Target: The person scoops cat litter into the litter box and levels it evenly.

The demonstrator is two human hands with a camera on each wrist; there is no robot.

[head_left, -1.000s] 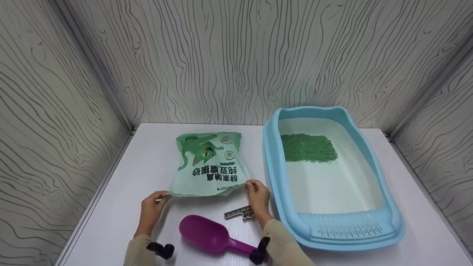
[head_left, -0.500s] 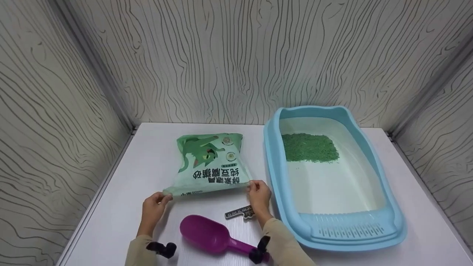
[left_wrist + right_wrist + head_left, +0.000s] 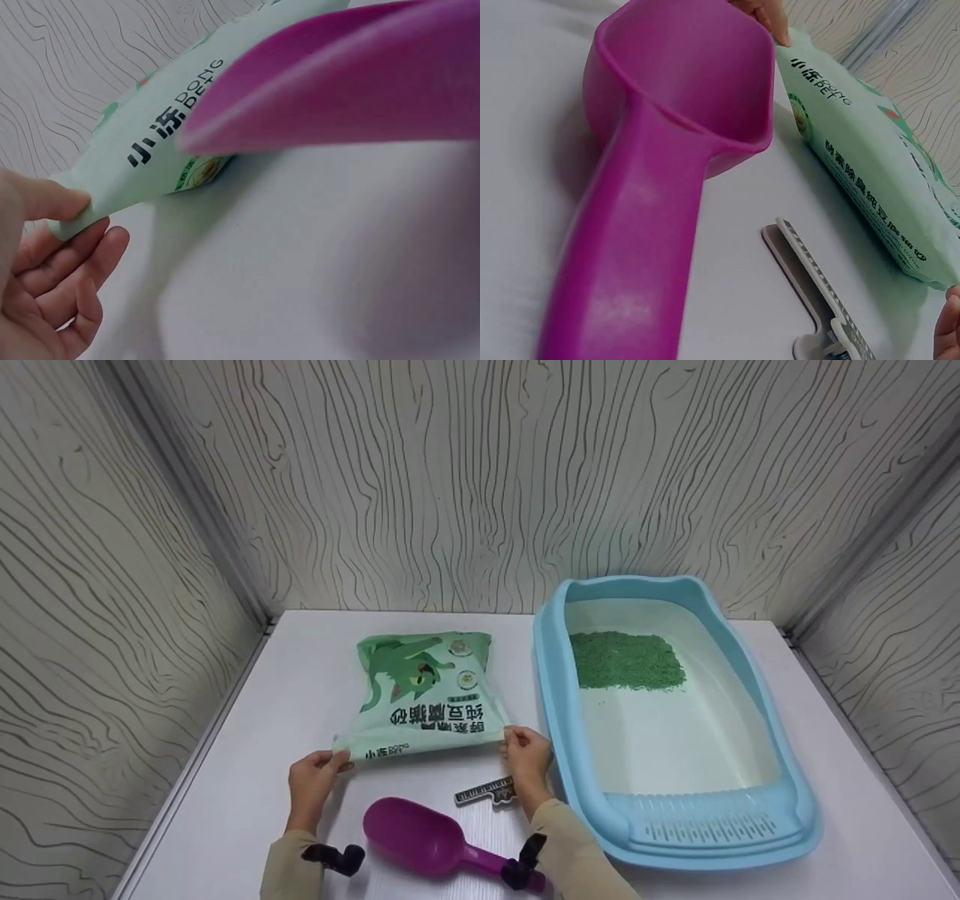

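A pale green cat litter bag (image 3: pixel 431 682) with a printed green cat lies on the white table, its opening end toward me. My left hand (image 3: pixel 315 780) pinches the near left corner between thumb and fingers; the left wrist view shows the thumb on top of the bag's edge (image 3: pixel 75 214). At the near right corner, my right hand (image 3: pixel 527 757) pinches the other end. The near edge is turned up, showing a lettered strip. Below the bag lies a purple scoop (image 3: pixel 416 836). A sealing clip (image 3: pixel 484 791) lies partly behind my right hand.
To the right stands a light blue litter box (image 3: pixel 559 720) with a patch of green litter (image 3: pixel 626 660) at its back left. Its wall is close beside my right hand. Wood-patterned panels (image 3: pixel 450 487) enclose the table at the back and sides.
The bag's near edge has been turned up between both hands, so a lettered strip now faces up and part of the front print is covered. Scoop, clip and litter box stay put.
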